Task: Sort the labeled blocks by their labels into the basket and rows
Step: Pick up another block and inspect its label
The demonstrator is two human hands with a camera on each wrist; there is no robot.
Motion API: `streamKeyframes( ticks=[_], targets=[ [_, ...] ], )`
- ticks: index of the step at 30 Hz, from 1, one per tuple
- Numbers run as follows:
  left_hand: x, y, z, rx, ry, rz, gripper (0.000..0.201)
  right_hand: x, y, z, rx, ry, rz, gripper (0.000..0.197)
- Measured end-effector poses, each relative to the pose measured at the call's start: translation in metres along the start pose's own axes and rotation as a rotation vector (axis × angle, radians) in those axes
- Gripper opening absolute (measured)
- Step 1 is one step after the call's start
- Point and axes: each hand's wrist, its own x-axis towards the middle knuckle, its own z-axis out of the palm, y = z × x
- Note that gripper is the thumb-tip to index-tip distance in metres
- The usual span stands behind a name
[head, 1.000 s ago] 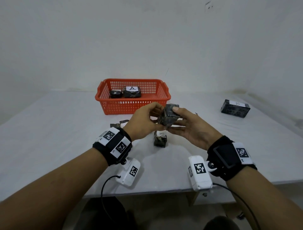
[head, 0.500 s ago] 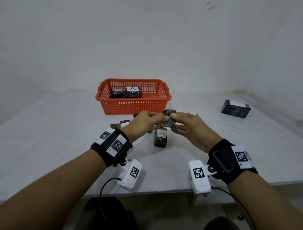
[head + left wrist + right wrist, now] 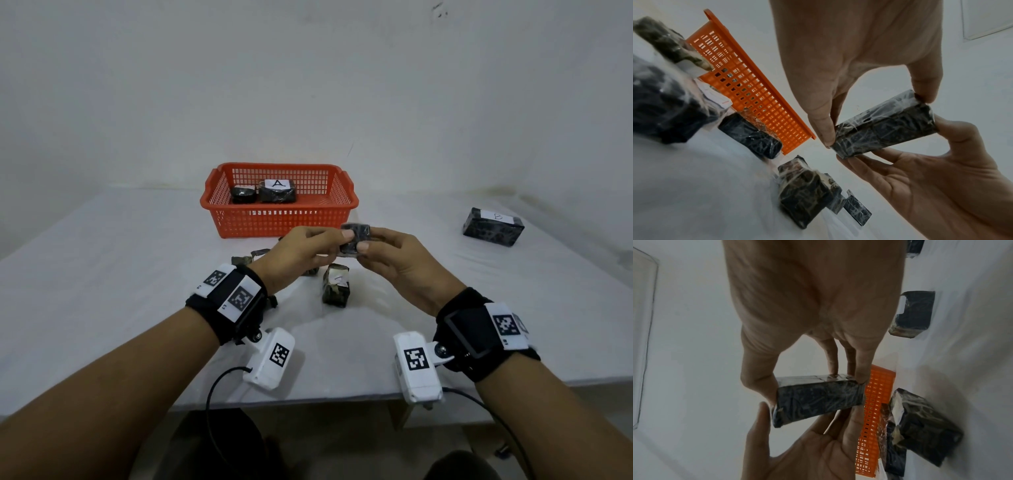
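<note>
A small dark block wrapped in clear film [image 3: 356,236] is held above the table in front of the orange basket [image 3: 281,219]. My left hand [image 3: 329,240] pinches its left end and my right hand [image 3: 380,246] pinches its right end. In the left wrist view the block [image 3: 885,128] shows no label on the faces in sight, and the same goes for the right wrist view [image 3: 818,397]. The basket holds a block labelled A [image 3: 277,192] and a smaller dark block [image 3: 243,195]. Below my hands a block marked A [image 3: 337,286] stands on the table.
A block labelled B [image 3: 493,226] lies alone at the far right of the white table [image 3: 102,274]. More wrapped blocks [image 3: 255,257] lie partly hidden under my left wrist. The wall runs just behind the basket, and the table's front edge is near my forearms.
The block was tilted, mostly in my right hand and higher up. It has turned level and come down a little, and both hands now pinch its ends.
</note>
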Motion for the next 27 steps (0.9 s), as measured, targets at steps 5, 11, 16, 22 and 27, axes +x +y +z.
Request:
streamKeyframes(
  ticks=[5,11,16,22,27],
  targets=[
    [-0.001,-0.003,0.002,0.017,-0.004,0.012,0.069,0.001,0.000,-0.003,-0.018,-0.023,0.017,0.042],
    [-0.005,0.001,0.004,0.027,-0.049,-0.010,0.070,0.001,0.004,-0.002,-0.026,0.052,0.020,0.035],
    [-0.005,-0.001,0.006,0.053,0.005,0.000,0.059,-0.003,0.003,0.002,-0.040,-0.004,0.058,0.034],
    [-0.009,0.004,0.006,0.030,-0.047,-0.010,0.049,-0.007,0.000,0.000,-0.004,-0.024,0.023,0.036],
    [-0.007,0.002,0.003,0.102,0.035,0.009,0.074,-0.010,-0.004,-0.006,0.198,-0.051,0.118,0.045]
  ],
)
